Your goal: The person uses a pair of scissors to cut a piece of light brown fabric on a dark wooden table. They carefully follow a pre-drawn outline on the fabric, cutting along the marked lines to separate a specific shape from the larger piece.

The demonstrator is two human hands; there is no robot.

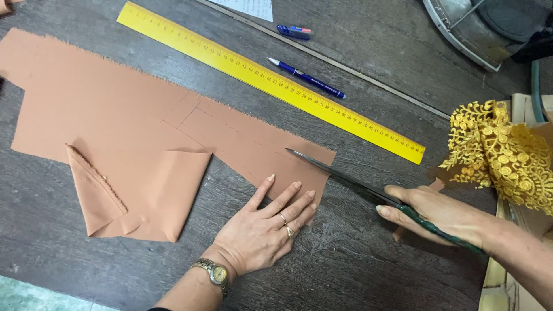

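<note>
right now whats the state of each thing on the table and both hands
fabric: flat on the table, lower flap folded over, frayed top edge
scissors: blades over the fabric's right end, how far open unclear
ruler: lying flat, untouched
pen: lying loose, tip out
lace: bunched at the right edge
left hand: flat, pressing the fabric
right hand: gripping the scissors

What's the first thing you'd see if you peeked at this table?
Probably the big orange cloth spread across the dark table, with the left hand pressing flat on its near edge. Next, the right hand holding scissors whose blades lie at the cloth's right end. Behind runs a long yellow ruler, and gold lace sits at the right.
</note>
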